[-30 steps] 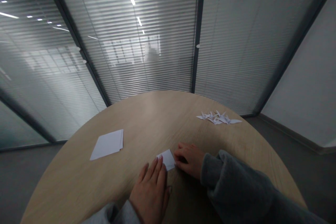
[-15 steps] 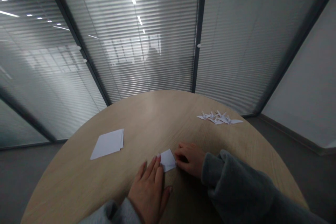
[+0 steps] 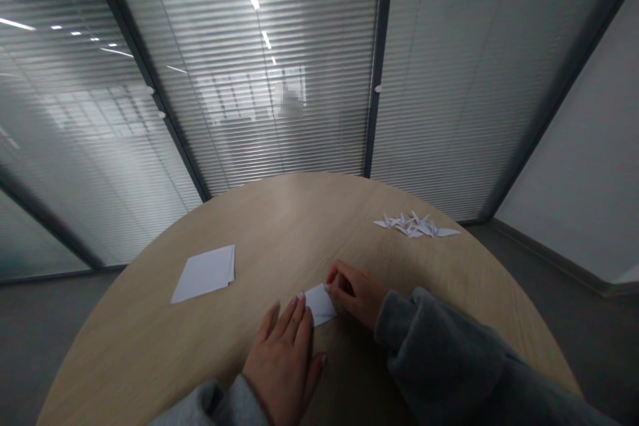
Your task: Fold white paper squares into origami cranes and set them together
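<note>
Head cam: paper mid-fold, both hands on it

Small folded paper point(image 3: 319, 304) lies flat on the round wood desk point(image 3: 279, 226), near the front edge, between the two hands. Left hand point(image 3: 282, 359) is spread flat, palm down, fingertips touching the paper's left edge; nothing gripped. Right hand point(image 3: 354, 293) has its fingers curled at the paper's right corner. Can't tell if it pinches the edge or only presses.

Progress, judging by layout: this piece is already folded down to a small square-ish shape w/ no wings or points yet, so approx. early to mid stage. Pile of finished folded paper figures point(image 3: 414, 225) sits well apart at the far right. Stack of unfolded white sheets point(image 3: 204, 273) sits to the left, so more remain to fold.
</note>
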Tool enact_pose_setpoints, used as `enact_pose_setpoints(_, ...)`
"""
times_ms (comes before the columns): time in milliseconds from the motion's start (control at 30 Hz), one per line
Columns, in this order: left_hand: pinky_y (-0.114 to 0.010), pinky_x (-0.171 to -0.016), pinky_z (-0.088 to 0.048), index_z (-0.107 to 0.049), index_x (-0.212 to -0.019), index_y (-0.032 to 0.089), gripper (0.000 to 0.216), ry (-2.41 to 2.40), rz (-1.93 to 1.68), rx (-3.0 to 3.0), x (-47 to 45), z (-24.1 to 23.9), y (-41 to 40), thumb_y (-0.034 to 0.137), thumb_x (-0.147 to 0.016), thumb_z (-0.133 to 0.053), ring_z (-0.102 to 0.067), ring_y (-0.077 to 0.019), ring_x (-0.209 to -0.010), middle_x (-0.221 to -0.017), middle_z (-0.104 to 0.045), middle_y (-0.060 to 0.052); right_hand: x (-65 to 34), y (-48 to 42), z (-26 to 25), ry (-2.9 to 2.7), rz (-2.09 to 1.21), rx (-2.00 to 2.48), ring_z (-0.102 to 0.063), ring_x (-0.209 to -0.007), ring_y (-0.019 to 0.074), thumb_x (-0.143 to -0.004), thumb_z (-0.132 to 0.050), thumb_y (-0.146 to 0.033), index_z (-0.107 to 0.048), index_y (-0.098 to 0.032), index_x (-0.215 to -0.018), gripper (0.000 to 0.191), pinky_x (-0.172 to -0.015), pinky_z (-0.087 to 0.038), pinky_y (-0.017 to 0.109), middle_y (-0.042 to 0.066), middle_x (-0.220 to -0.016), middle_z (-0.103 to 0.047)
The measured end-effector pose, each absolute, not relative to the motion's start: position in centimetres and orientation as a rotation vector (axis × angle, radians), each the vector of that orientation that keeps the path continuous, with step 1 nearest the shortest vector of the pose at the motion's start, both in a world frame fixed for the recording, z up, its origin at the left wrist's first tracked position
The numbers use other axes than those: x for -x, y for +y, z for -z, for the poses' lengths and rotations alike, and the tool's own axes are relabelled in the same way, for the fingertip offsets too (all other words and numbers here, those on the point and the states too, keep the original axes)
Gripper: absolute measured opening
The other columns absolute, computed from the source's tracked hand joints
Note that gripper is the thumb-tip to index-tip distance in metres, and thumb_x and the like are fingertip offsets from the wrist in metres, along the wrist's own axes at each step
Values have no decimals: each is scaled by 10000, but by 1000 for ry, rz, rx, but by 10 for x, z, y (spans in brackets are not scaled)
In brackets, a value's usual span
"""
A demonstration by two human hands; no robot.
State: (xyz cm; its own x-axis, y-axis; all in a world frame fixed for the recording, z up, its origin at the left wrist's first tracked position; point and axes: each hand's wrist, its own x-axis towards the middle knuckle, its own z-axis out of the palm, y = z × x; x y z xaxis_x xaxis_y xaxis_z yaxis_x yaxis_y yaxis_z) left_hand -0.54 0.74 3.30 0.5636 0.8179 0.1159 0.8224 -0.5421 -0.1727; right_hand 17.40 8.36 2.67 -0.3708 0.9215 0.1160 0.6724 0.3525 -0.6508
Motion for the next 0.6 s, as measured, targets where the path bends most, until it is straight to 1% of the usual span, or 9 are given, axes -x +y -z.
enact_pose_setpoints(67, -513, -948, -445, -544, -1219, 84, 439, -1375, 54, 2575, 7, -30, 8, 273, -827, -489, -511, -298, -1193, -1311, -513, -183, -174, 85, -25, -2181, -652, 1370, -509, -567, 124, -816, -527, -243, -587, -152, -1028, 238, -559, -345, 229, -32, -606, -539)
enact_pose_setpoints(133, -514, -957, -435, -542, -1222, 88, 438, -1363, 88, 2571, 8, -27, 8, 279, -832, -487, -508, -298, -1196, -1317, -509, -185, -173, 85, -25, -2203, -601, 1364, -512, -578, 129, -804, -550, -235, -609, -169, -1061, 271, -573, -350, 234, -30, -608, -543)
enact_pose_setpoints(267, -530, -957, -417, -498, -1274, 105, 481, -1371, 176, 2546, 13, -18, 8, 330, -851, -470, -468, -315, -1229, -1373, -451, -189, -172, 86, -26, -2188, -641, 1385, -485, -540, 117, -778, -586, -227, -654, -167, -949, 193, -551, -338, 230, -38, -568, -522)
enact_pose_setpoints(367, -555, -941, -408, -458, -1319, 127, 517, -1401, 203, 2511, 15, -13, 8, 350, -853, -465, -427, -332, -1257, -1413, -390, -194, -171, 87, -27, -2155, -673, 1403, -474, -527, 109, -759, -614, -223, -636, -156, -857, 122, -545, -330, 226, -47, -550, -505)
enact_pose_setpoints(433, -556, -942, -401, -448, -1328, 134, 531, -1401, 208, 2504, 16, -11, 8, 361, -848, -468, -413, -331, -1267, -1422, -375, -197, -171, 86, -28, -2133, -695, 1420, -467, -524, 106, -752, -623, -223, -618, -154, -799, 84, -537, -323, 224, -49, -545, -497)
enact_pose_setpoints(600, -552, -939, -397, -429, -1339, 110, 559, -1384, 228, 2472, 15, -10, 9, 366, -843, -463, -408, -329, -1269, -1420, -378, -202, -171, 85, -30, -2138, -691, 1447, -456, -524, 104, -742, -628, -234, -593, -160, -705, 90, -520, -307, 224, -40, -549, -506)
